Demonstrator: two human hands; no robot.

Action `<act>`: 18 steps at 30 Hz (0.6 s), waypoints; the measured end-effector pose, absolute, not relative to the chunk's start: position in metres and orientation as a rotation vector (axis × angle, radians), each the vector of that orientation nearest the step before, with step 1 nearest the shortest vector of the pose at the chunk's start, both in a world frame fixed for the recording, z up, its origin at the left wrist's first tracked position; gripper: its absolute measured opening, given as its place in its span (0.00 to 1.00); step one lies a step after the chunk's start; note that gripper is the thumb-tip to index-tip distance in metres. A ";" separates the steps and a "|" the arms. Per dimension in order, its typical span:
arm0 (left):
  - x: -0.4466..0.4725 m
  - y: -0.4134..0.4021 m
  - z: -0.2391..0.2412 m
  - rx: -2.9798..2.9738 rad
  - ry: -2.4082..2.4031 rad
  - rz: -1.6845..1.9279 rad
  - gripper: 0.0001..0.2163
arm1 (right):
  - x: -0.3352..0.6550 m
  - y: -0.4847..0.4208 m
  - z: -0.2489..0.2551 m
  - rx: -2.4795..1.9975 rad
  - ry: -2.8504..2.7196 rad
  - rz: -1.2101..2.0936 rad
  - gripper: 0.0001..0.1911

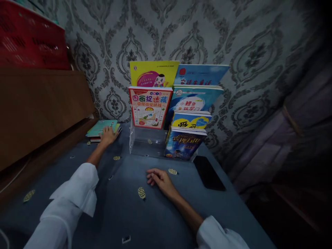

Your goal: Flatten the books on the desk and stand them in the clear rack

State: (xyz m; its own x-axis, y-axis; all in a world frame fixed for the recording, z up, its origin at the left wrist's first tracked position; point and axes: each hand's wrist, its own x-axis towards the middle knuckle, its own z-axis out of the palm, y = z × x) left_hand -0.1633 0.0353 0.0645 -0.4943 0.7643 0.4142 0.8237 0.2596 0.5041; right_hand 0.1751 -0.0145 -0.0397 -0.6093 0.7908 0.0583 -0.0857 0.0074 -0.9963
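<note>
My left hand [107, 135] reaches far forward and lies flat, fingers out, on a green-covered book topping a small stack of books [100, 128] at the far left of the table. My right hand [159, 179] rests on the blue patterned tablecloth [124, 207] near the middle, fingers loosely curled with nothing in them. Just beyond it stands a clear acrylic tiered book stand [145, 140]. The stand holds several children's books: a yellow one [153, 73] and a blue one [199, 74] at the back, and a red-and-white one [149, 107] in front of them. A dark one [183, 143] is lowest on the right.
A black phone [209, 173] lies flat to the right of the stand, near the table's right edge. A brown wooden board [38, 107] and a red crate [28, 38] rise on the left. Patterned grey wallpaper is behind; a dark curtain hangs at the right.
</note>
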 end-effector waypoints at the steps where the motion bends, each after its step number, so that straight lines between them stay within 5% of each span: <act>1: -0.169 0.031 0.055 -1.531 -2.464 -0.951 0.27 | 0.175 -0.014 -0.040 -0.736 -1.630 1.679 0.22; 5: -0.185 0.026 0.036 -1.559 -2.527 -0.627 0.33 | 0.176 -0.012 -0.040 -0.752 -1.645 1.674 0.24; 18: -0.215 0.027 0.042 -1.670 -2.354 -0.201 0.18 | 0.180 -0.013 -0.040 -0.770 -1.667 1.673 0.24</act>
State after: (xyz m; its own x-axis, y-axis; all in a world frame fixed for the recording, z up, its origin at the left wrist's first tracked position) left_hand -0.2154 0.0273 0.0417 -0.3130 0.9079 0.2788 0.9420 0.3342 -0.0306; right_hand 0.1798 -0.0129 -0.0400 -0.6194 0.7843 0.0362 -0.0391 0.0152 -0.9991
